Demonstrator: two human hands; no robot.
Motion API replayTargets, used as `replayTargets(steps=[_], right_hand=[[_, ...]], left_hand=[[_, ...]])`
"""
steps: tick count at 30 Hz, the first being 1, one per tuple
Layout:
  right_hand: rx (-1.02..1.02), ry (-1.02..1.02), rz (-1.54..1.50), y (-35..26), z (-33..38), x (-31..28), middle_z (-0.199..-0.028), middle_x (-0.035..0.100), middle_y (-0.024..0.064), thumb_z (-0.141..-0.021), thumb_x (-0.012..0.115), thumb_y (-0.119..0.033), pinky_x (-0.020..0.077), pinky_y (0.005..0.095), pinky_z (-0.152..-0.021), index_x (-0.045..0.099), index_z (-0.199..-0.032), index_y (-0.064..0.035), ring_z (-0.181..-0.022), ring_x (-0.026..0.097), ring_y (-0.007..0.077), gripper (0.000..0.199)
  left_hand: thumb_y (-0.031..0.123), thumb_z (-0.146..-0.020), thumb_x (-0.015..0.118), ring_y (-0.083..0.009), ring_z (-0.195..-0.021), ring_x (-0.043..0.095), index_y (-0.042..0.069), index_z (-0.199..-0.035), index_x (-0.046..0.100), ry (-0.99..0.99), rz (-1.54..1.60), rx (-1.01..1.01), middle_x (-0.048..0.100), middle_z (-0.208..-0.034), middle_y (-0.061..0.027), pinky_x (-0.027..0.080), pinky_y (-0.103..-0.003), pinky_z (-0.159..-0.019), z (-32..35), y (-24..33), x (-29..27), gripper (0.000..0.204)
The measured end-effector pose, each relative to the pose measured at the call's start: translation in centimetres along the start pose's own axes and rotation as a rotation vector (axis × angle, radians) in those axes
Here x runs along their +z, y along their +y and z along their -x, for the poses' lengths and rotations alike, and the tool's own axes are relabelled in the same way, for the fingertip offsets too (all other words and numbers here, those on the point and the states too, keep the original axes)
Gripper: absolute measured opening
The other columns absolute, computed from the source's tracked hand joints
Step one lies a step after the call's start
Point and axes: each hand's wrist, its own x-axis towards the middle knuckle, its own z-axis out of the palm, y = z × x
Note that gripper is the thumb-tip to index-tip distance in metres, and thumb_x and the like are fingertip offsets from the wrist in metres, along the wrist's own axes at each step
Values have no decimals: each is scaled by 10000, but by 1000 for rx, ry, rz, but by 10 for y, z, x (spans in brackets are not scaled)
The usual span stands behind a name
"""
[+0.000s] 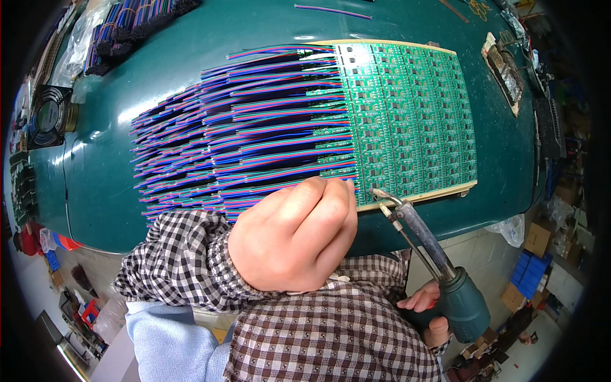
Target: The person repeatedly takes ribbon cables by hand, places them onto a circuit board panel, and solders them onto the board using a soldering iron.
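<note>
A green circuit board panel (414, 121) with rows of small black chips lies on the table. Flat multicoloured wire ribbons (254, 137) extend leftward from its left edge in many layers. My left hand (299, 229) is closed at the panel's near left corner, pinching a wire ribbon by its end; the fingertips are partly hidden. In my right hand (431, 312) is a soldering iron (463, 299) with a dark green handle, its fingers partly hidden behind it. The iron's bent tip and a thin tube alongside it point at the panel's near edge, just right of my left fingertips.
The panel rests on a pale wooden frame (407, 202) on the green table (267, 25). Bundled wires (121, 28) lie at the far left, above a small black fan (49, 116). One loose ribbon (333, 11) lies at the back; a dirty tray (503, 73) stands far right.
</note>
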Motion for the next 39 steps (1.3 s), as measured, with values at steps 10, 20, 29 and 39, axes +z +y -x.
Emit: replayTargets(steps=[10, 20, 29, 39], right_hand=[[-367, -93, 9, -3, -36, -10, -812, 516, 123, -903, 564, -425, 606, 364, -616, 392, -1122, 91, -730, 583, 216, 587], [-434, 75, -225, -39, -81, -42, -753, 516, 98, -894, 539, -486, 607, 375, -609, 418, -1133, 39, -746, 597, 206, 589], [-504, 167, -230, -29, -90, -49, -676, 453, 55, -933, 448, -516, 574, 286, -472, 433, -1059, 26, -611, 511, 146, 557], [-372, 99, -205, -30, -84, -52, -721, 480, 83, -874, 540, -540, 585, 336, -510, 419, -1097, 36, -655, 547, 187, 630]], left_hand=[[98, -580, 613, -209, -713, 603, -56, -929, 666, -81, -25, 13, 603, -907, -131, 493, -256, -581, -11, 2, -10, 385], [-60, -597, 659, -236, -791, 619, 38, -957, 675, -230, 367, -183, 617, -913, -100, 504, -350, -684, -82, -37, -67, 374], [108, -727, 732, -222, -778, 584, 35, -854, 643, -427, 366, -526, 557, -857, -98, 487, -343, -704, -146, -177, 73, 171], [52, -877, 597, -75, -805, 554, -9, -919, 592, -315, 747, -679, 605, -847, -18, 452, -216, -687, -133, -141, 29, 74]])
